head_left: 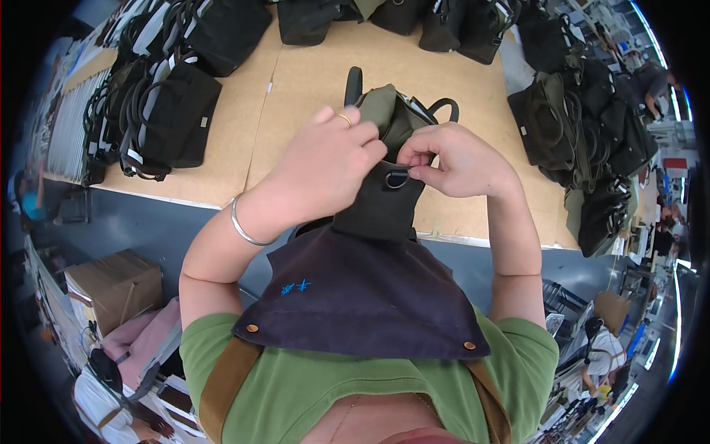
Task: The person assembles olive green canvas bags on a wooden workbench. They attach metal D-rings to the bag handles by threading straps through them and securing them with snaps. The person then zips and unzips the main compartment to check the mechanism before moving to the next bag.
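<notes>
A small black handbag (379, 203) is tilted at the table's front edge, close against my apron. Its olive lining (399, 122) bulges from the open top, and two dark handles stand up beyond it. A metal ring (397, 180) sits on the panel facing me. My left hand (325, 163) is closed at the bag's left rim, its fingertips mostly hidden behind the knuckles. Thumb and fingers of my right hand (455, 159) pinch the right end of the rim, beside the ring.
Dark bags (170, 111) stand packed together at the left of the tan table (310, 81). More bags (569, 126) are piled at the right and along the far side. A cardboard box (115, 285) is at the lower left. Other people work at both sides.
</notes>
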The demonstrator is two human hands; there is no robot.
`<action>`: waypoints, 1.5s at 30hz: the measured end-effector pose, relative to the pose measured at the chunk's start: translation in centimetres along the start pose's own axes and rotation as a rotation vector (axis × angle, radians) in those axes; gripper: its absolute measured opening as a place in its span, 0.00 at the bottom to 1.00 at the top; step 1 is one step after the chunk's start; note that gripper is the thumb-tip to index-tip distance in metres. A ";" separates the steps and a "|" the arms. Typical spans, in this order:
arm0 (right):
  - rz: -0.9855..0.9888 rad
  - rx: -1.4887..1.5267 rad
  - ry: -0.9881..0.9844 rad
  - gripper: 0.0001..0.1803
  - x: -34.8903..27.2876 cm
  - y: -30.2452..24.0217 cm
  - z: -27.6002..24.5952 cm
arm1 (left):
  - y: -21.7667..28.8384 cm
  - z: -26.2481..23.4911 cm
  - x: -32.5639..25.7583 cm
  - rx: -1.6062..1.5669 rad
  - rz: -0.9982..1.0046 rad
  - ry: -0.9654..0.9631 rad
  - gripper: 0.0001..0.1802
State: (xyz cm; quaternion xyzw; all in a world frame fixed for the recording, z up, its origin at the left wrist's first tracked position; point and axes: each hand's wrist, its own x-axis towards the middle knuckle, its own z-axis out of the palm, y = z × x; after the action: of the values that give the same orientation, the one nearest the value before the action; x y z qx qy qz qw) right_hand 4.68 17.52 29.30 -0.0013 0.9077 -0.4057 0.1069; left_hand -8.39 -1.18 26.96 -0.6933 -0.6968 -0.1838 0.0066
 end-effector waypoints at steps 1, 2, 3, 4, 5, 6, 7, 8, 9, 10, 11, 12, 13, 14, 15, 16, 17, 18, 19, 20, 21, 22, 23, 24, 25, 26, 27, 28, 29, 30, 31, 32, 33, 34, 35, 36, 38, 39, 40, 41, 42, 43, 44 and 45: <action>0.012 -0.001 0.007 0.10 0.1 0.0 0.0 | 0.4 0.0 0.0 0.039 -0.044 -0.088 0.08; 0.024 -0.002 0.015 0.10 0.1 -0.1 0.0 | 0.2 0.4 -0.1 -0.092 -0.050 -0.068 0.09; 0.014 -0.035 0.027 0.10 0.0 -0.2 0.2 | -0.3 1.2 -0.1 -0.222 -0.056 -0.047 0.09; 0.007 -0.069 0.044 0.11 -0.2 -0.4 0.4 | -0.6 1.7 0.1 -0.353 -0.055 -0.027 0.10; 0.001 -0.102 0.061 0.11 -0.4 -0.5 0.6 | -0.8 1.6 0.1 -0.435 -0.070 -0.027 0.09; 0.019 -0.055 0.071 0.12 -0.5 -0.3 0.8 | -1.0 1.4 0.1 -0.517 -0.085 -0.028 0.09; 0.035 -0.007 0.077 0.12 -0.5 0.0 1.0 | -1.1 1.2 0.0 -0.600 -0.102 -0.028 0.08; 0.051 0.041 0.084 0.13 -0.6 0.3 1.2 | -1.2 1.2 -0.1 -0.617 -0.115 -0.030 0.08; 0.050 0.087 0.086 0.13 -0.9 0.5 1.3 | -1.2 1.2 -0.3 -0.634 -0.128 -0.032 0.08; 0.049 0.135 0.089 0.13 -1.2 0.7 1.4 | -1.2 1.2 -0.4 -0.651 -0.143 -0.037 0.08; 0.047 0.183 0.092 0.13 -1.4 0.9 1.5 | -1.1 1.2 -0.5 -0.675 -0.156 -0.028 0.08; 0.029 0.210 0.098 0.13 -1.4 1.2 1.6 | -1.0 1.2 -0.6 -0.698 -0.171 -0.020 0.08; 0.012 0.238 0.106 0.12 -1.3 1.5 1.8 | -0.9 1.2 -0.7 -0.721 -0.184 -0.012 0.07; -0.006 0.266 0.114 0.11 -1.3 1.7 1.9 | -1.0 1.4 -0.8 -0.729 -0.178 -0.003 0.07; -0.009 0.267 0.117 0.10 -1.2 1.7 2.0 | -1.0 1.6 -1.0 -0.737 -0.173 0.007 0.07; -0.013 0.267 0.121 0.10 -1.2 1.7 2.0 | -1.1 1.7 -1.0 -0.744 -0.168 0.019 0.07; -0.016 0.267 0.124 0.09 -1.1 1.7 2.1 | -1.2 1.8 -1.1 -0.753 -0.167 0.020 0.07; -0.035 0.248 0.133 0.08 -1.0 1.8 2.2 | -1.2 1.8 -1.1 -0.762 -0.167 0.022 0.06; -0.054 0.229 0.142 0.08 -0.9 2.1 2.4 | -1.2 1.8 -1.1 -0.772 -0.167 0.025 0.06; -0.073 0.210 0.150 0.07 -0.8 2.3 2.5 | -0.9 1.8 -1.1 -0.776 -0.184 0.029 0.06; -0.047 0.237 0.143 0.07 -0.9 2.0 2.4 | -0.6 1.7 -1.1 -0.781 -0.201 0.033 0.06; -0.020 0.263 0.135 0.07 -1.0 1.5 2.3 | -0.4 1.6 -1.1 -0.785 -0.218 0.038 0.06; 0.006 0.290 0.127 0.06 -1.0 1.2 2.3 | -0.4 1.5 -1.1 -0.782 -0.225 0.027 0.06; 0.003 0.324 0.135 0.06 -1.0 1.3 2.4 | -0.4 1.4 -1.1 -0.780 -0.232 0.015 0.06; 0.001 0.358 0.145 0.05 -0.9 1.6 2.6 | -0.5 1.3 -1.0 -0.776 -0.237 0.004 0.06; -0.002 0.391 0.155 0.05 -0.8 1.8 2.7 | -0.9 1.4 -1.1 -0.806 -0.195 0.003 0.06; 0.005 0.378 0.156 0.04 -0.8 1.7 2.6 | -1.6 1.6 -1.2 -0.836 -0.152 0.001 0.07; 0.010 0.366 0.156 0.04 -0.6 1.6 2.7 | -2.0 1.5 -1.2 -0.864 -0.111 -0.001 0.07; 0.015 0.354 0.156 0.03 -0.4 1.6 2.7 | -2.2 1.2 -1.0 -0.869 -0.148 -0.053 0.07; 0.029 0.403 0.150 0.03 -0.3 1.7 2.7 | -2.2 0.7 -0.7 -0.873 -0.184 -0.106 0.07; 0.044 0.452 0.143 0.03 -0.2 1.8 2.8 | -2.2 0.3 -0.6 -0.877 -0.221 -0.158 0.07; 0.058 0.500 0.135 0.03 -0.1 2.0 2.8 | -2.2 0.4 -0.6 -0.919 -0.252 -0.172 0.07; 0.061 0.514 0.130 0.03 -0.1 2.1 2.9 | -2.2 0.6 -0.7 -0.961 -0.283 -0.186 0.07; 0.067 0.527 0.125 0.03 -0.1 2.2 3.0 | -2.1 0.8 -0.6 -1.005 -0.313 -0.201 0.07; 0.072 0.540 0.120 0.03 -0.1 2.2 3.0 | -1.9 0.8 -0.6 -0.956 -0.302 -0.199 0.07; 0.056 0.482 0.127 0.03 -0.2 2.0 3.0 | -1.6 0.8 -0.6 -0.907 -0.291 -0.197 0.07; 0.022 0.371 0.135 0.03 -0.4 1.5 3.0 | -1.5 0.9 -0.8 -0.831 -0.258 -0.174 0.06; -0.001 0.347 0.148 0.03 -0.3 1.6 3.1 | -1.7 1.0 -0.7 -0.803 -0.232 -0.151 0.06; -0.023 0.318 0.162 0.03 -0.1 1.8 3.0 | -2.0 1.1 -0.5 -0.775 -0.204 -0.126 0.06; -0.045 0.290 0.177 0.03 0.0 2.0 2.9 | -2.3 1.0 -0.5 -0.767 -0.188 -0.106 0.06; -0.045 0.307 0.166 0.04 -0.1 2.3 2.8 | -2.7 0.9 -0.6 -0.759 -0.173 -0.086 0.07; -0.045 0.324 0.154 0.04 -0.3 2.7 2.7 | -3.1 0.8 -0.7 -0.750 -0.159 -0.064 0.07; -0.046 0.341 0.141 0.04 -0.5 2.9 2.6 | -3.7 0.9 -0.4 -0.670 -0.080 -0.022 0.08; -0.018 0.381 0.138 0.04 -0.5 3.0 2.6 | -4.6 1.0 0.1 -0.588 -0.002 0.020 0.08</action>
State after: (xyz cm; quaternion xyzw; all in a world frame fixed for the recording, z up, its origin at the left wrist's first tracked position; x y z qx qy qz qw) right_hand 5.97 17.68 25.51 0.0385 0.8198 -0.5701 0.0391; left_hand -12.65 -0.73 24.94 -0.6629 -0.6141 -0.3847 -0.1882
